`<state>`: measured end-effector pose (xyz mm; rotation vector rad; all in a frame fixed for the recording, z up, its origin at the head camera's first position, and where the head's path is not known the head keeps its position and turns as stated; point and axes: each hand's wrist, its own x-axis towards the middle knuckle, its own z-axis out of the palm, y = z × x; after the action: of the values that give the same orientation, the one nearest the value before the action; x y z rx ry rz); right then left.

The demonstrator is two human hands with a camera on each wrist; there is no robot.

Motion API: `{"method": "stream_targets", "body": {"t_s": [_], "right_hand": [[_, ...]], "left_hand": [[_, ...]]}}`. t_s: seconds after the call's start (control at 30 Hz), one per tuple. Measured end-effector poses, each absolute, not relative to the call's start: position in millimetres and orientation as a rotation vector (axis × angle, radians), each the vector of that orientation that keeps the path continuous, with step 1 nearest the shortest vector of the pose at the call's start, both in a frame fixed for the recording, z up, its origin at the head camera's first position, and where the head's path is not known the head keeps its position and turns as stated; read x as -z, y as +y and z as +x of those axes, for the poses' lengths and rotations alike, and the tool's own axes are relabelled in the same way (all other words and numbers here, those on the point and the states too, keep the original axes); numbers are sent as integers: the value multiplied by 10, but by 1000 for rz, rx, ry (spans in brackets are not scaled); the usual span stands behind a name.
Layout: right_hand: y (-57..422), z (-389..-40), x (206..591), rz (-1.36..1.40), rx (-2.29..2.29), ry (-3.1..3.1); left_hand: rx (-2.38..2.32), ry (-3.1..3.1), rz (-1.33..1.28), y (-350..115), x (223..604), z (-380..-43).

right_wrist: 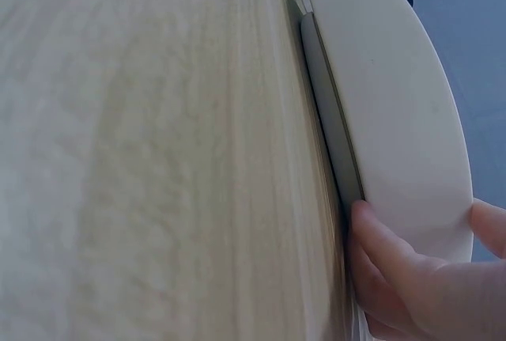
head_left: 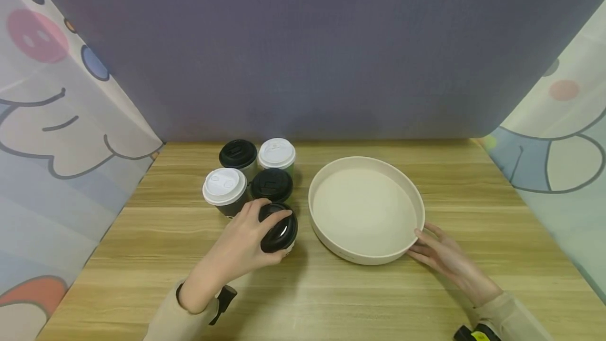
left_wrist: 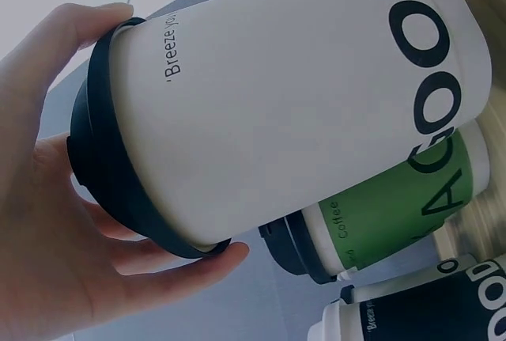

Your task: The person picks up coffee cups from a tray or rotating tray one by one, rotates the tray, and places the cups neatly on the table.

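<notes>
My left hand (head_left: pixel 239 241) grips a white paper coffee cup by its black lid (head_left: pixel 280 230), thumb and fingers spread around the rim. In the left wrist view the cup's white body (left_wrist: pixel 269 111) carries large dark lettering. Whether its base touches the table cannot be told. To the right stands a round cream tray (head_left: pixel 366 258) with a low wall. My right hand (head_left: pixel 442 254) holds its near right edge, with the thumb at the rim and fingers against the lower side, as the right wrist view shows.
Behind the held cup stand a black-lidded green cup (head_left: pixel 272 184), a white-lidded dark cup (head_left: pixel 225 187), another black-lidded cup (head_left: pixel 238 153) and a white-lidded cup (head_left: pixel 277 152). They sit close together on the wooden table (head_left: pixel 360 304). A grey panel (head_left: pixel 322 57) rises at the back.
</notes>
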<state>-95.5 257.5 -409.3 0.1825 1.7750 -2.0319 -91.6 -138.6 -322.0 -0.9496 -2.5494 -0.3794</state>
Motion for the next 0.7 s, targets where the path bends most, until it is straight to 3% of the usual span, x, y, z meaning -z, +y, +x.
{"method": "stream_targets", "body": {"t_s": [0.7], "right_hand": [[2574, -943, 4088, 156, 2061, 1747]], "left_hand": [[375, -2590, -912, -1445, 3306, -948]]}}
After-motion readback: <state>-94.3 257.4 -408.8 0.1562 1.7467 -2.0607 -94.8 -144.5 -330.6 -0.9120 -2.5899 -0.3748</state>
